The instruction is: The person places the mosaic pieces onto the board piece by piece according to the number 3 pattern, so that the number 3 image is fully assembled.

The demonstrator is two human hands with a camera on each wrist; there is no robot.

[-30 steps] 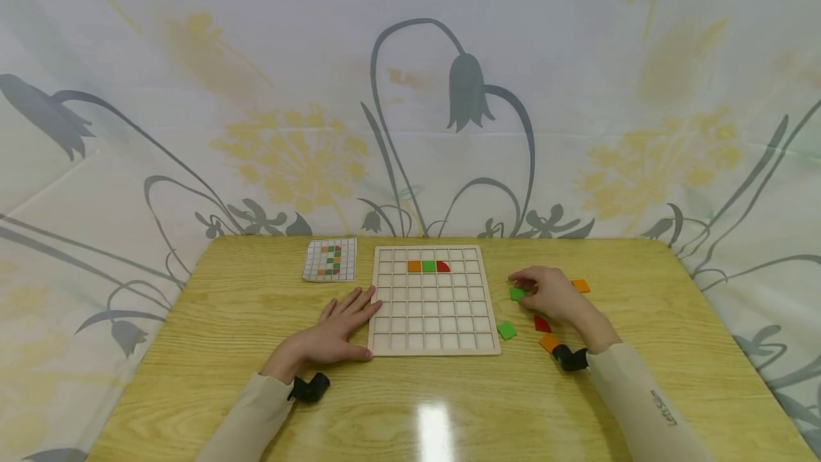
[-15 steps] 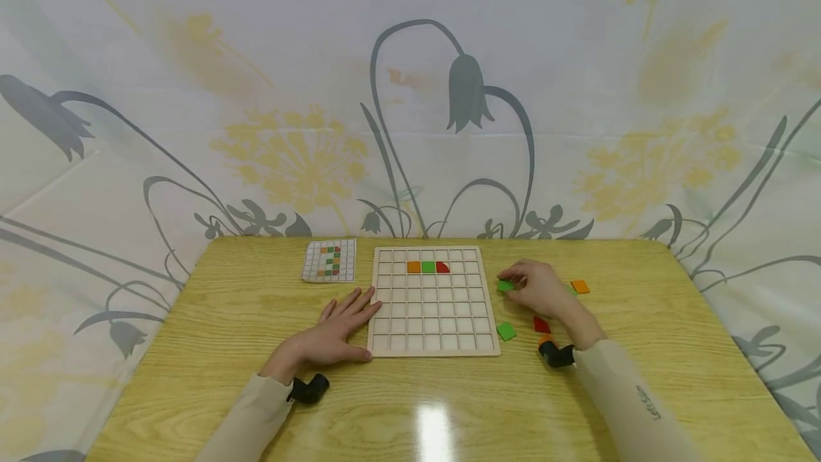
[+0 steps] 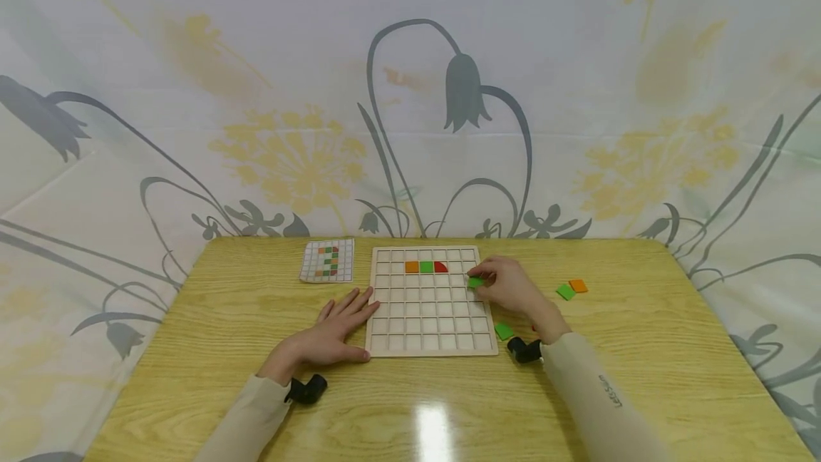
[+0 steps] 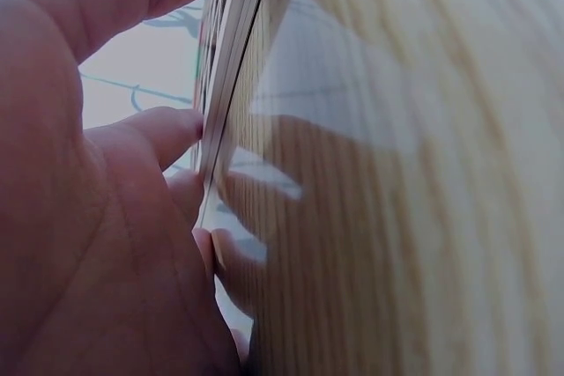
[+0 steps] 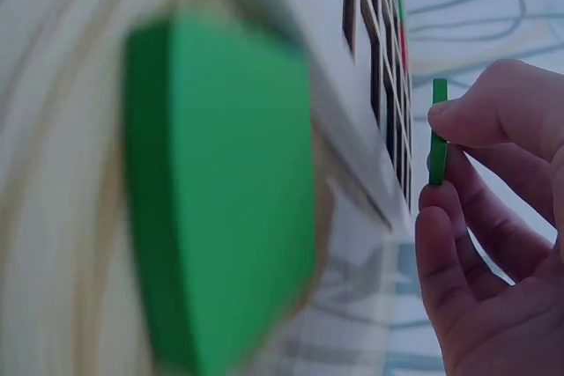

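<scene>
In the head view a wooden grid board [image 3: 431, 349] lies mid-table. One of its upper rows holds an orange square tile [image 3: 412, 267], a green square tile [image 3: 426, 267] and a red quarter-round tile [image 3: 440, 267]. My right hand [image 3: 509, 285] pinches another green tile [image 3: 475, 282] between thumb and fingers, over the board's right side; the right wrist view shows that held tile [image 5: 439, 134] edge-on. My left hand [image 3: 336, 334] lies with fingers spread at the board's left edge, fingertips on the rim. In the left wrist view its fingers [image 4: 150, 134] meet the board's side.
A paper pattern card [image 3: 327, 261] lies left of the board. Right of it are a loose green tile [image 3: 504, 331] close to the rim, another green tile [image 3: 566, 292] and an orange tile [image 3: 579, 286]. A red tile is mostly hidden behind my right wrist.
My right hand has picked up the green tile from the right of the table and carried it left, over the board. The left hand stays where it was.
</scene>
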